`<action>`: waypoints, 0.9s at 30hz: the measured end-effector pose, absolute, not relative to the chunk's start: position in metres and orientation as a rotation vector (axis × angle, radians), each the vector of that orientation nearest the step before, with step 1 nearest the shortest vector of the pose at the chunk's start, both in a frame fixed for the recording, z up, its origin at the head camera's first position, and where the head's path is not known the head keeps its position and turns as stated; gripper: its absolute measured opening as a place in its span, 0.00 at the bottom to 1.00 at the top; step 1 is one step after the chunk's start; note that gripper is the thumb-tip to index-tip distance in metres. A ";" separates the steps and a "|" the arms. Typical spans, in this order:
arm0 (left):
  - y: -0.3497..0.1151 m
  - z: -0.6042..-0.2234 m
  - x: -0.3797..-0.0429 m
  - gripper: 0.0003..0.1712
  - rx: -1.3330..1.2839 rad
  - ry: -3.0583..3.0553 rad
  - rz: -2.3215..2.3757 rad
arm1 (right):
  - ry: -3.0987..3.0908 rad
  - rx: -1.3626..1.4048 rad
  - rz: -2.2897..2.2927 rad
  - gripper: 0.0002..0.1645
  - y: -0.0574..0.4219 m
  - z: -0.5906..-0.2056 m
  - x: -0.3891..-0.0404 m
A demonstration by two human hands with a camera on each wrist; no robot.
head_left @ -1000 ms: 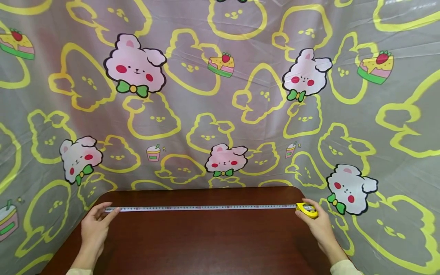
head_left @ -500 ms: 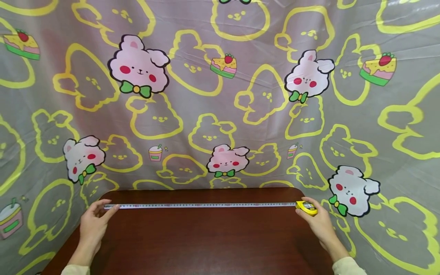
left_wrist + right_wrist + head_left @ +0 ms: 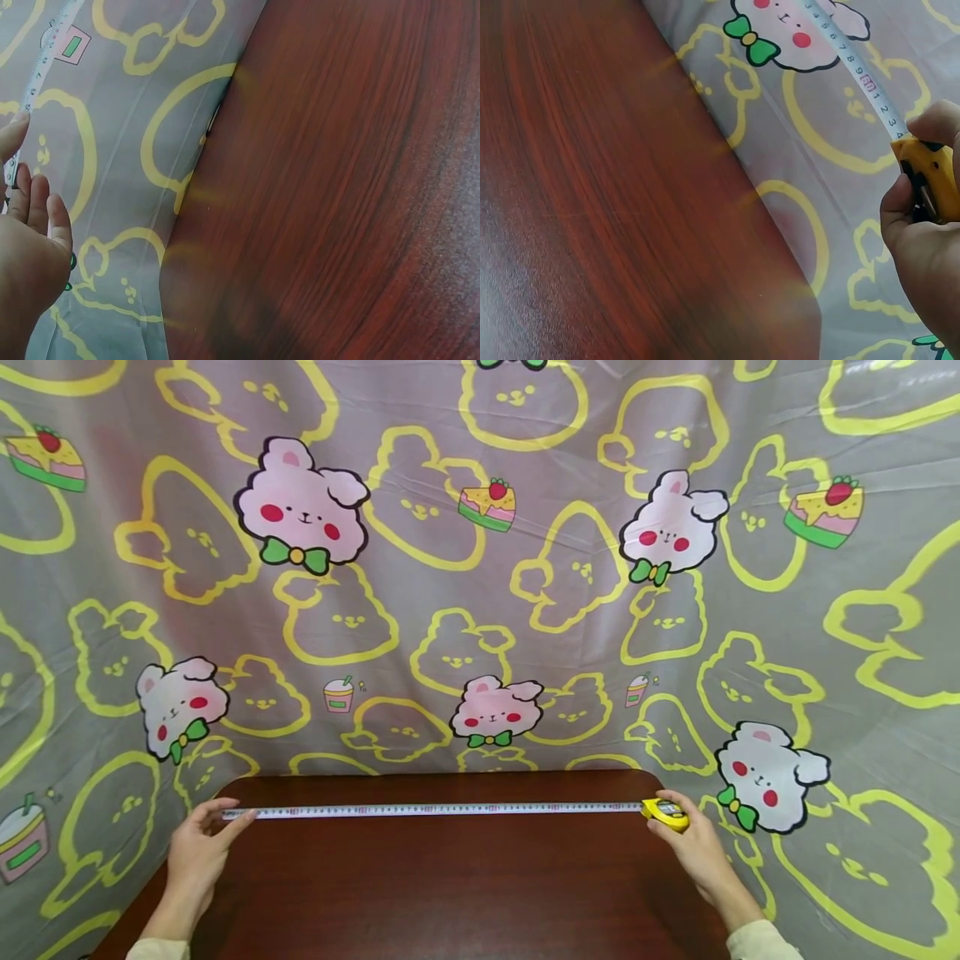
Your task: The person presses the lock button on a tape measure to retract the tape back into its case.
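A yellow tape measure (image 3: 666, 815) sits in my right hand (image 3: 701, 852), gripped between thumb and fingers. Its white blade (image 3: 450, 810) runs straight and level across to the left, above the table. At the far end, my left hand (image 3: 197, 856) pinches the blade's tip between thumb and fingers. In the right wrist view the tape measure's case (image 3: 930, 172) lies against the curled fingers, and a red 60 mark shows on the blade (image 3: 859, 71) near its mouth. The left wrist view catches the blade (image 3: 37, 71) rising from the pinching fingertips.
A dark reddish-brown wooden table (image 3: 450, 885) with rounded far corners lies under the tape. Behind it and along both sides hangs a grey curtain (image 3: 555, 477) printed with rabbits, cakes, drinks and yellow outlines.
Both hands and the stretched tape rose slightly in the head view, then shifted a little to the left. The hold on both ends stays the same.
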State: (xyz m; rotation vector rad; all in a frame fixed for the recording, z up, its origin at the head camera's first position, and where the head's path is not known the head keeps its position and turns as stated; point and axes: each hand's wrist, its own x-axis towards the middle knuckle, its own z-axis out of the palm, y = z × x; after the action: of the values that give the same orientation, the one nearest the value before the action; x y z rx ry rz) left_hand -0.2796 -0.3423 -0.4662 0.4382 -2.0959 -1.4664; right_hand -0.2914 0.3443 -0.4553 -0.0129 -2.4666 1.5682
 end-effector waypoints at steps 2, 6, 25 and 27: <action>-0.344 -0.467 -0.280 0.26 0.424 -2.112 -1.462 | -2.472 -0.003 1.585 0.39 0.345 -0.457 -0.292; -0.346 -0.468 -0.280 0.27 0.410 -2.138 -1.451 | -2.470 0.004 1.584 0.39 0.346 -0.459 -0.293; -0.339 -0.467 -0.279 0.30 0.416 -2.174 -1.422 | -2.429 0.057 1.543 0.37 0.339 -0.463 -0.292; -0.337 -0.469 -0.280 0.29 0.406 -2.176 -1.415 | -2.433 0.051 1.550 0.37 0.337 -0.463 -0.292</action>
State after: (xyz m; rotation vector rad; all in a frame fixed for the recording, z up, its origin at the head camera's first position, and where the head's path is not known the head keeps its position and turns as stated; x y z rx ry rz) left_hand -0.2797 -0.3369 -0.4685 0.4059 -2.1756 -1.4150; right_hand -0.2920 0.3366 -0.4628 0.0514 -2.4329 1.5498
